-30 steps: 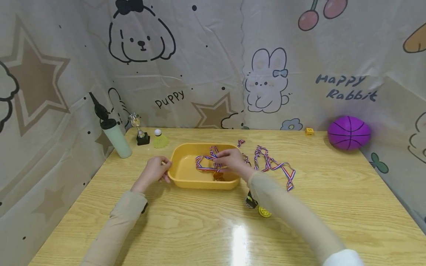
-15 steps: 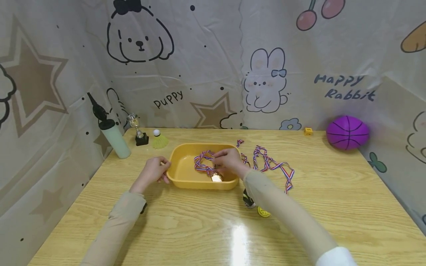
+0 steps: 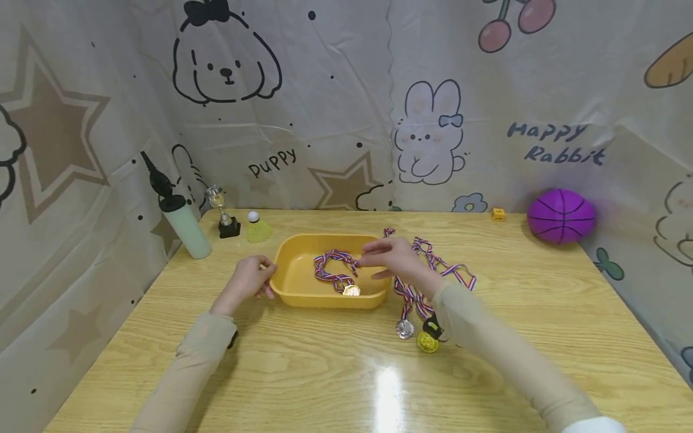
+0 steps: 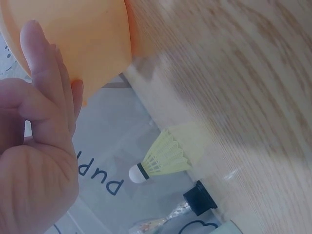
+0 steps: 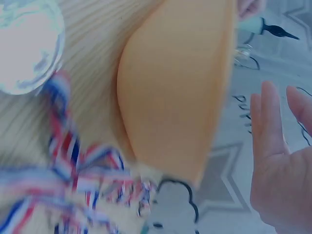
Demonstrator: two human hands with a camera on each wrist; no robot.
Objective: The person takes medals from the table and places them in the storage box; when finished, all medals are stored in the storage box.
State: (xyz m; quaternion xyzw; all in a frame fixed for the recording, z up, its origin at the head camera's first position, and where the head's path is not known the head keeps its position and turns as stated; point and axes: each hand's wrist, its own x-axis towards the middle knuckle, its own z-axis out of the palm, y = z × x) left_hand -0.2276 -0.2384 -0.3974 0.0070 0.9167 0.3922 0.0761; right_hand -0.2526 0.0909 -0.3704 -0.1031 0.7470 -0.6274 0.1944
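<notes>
My left hand (image 3: 249, 279) grips the left rim of a yellow plastic tub (image 3: 325, 300), thumb and fingertips at its edge. In the left wrist view, the fingers (image 4: 46, 83) lie along the tub's wall. Inside the tub rests a gold-coloured medal (image 3: 351, 291) with its red, white and blue ribbon (image 3: 323, 273) loosely coiled. My right hand (image 3: 397, 260) hovers over the tub's right side, fingers extended and holding nothing. Just right of the tub lie a silver medal (image 3: 404, 329) and a yellow-gold medal (image 3: 428, 342), their striped ribbons (image 3: 414, 297) tangled and partly hidden by my right arm.
Along the back left stand a pale green bottle (image 3: 186, 228), a small trophy cup (image 3: 223, 213) and a yellow shuttlecock (image 3: 258, 230). A small yellow die (image 3: 498, 214) and a purple ball (image 3: 561, 216) sit at the back right, before a printed curtain.
My right hand has let go of the medal's ribbon, which now lies in the tub, and has moved right with fingers spread. The left hand stays at the rim.
</notes>
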